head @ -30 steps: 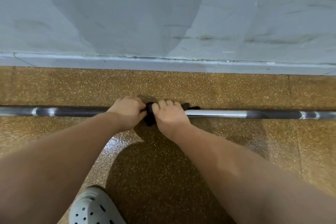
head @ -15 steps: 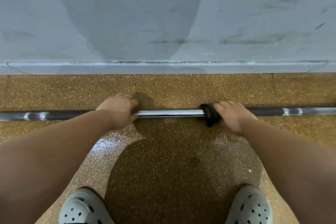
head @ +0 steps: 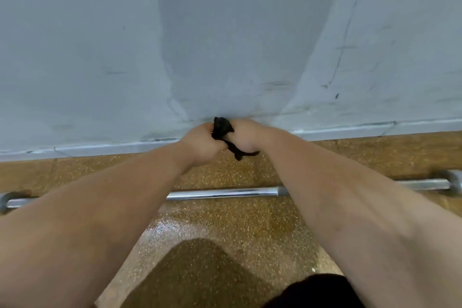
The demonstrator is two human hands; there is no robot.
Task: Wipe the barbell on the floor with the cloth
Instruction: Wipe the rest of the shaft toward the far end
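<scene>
The steel barbell (head: 222, 193) lies on the speckled brown floor, running left to right below my forearms, which hide parts of it. Both hands are raised off the bar and held together in front of the wall. My left hand (head: 200, 144) and my right hand (head: 246, 136) both grip a small black cloth (head: 221, 127) bunched between them, with one end hanging down. Neither hand touches the barbell.
A pale grey wall (head: 225, 45) with a low skirting (head: 350, 129) stands just behind the bar. The barbell's sleeve ends (head: 450, 181) show at the far right and far left. A dark garment edge (head: 312, 292) is at the bottom.
Both hands have left the barbell and risen in front of the wall, meeting around the cloth. Earlier the left hand held the bar while the right slid the cloth rightward along it.
</scene>
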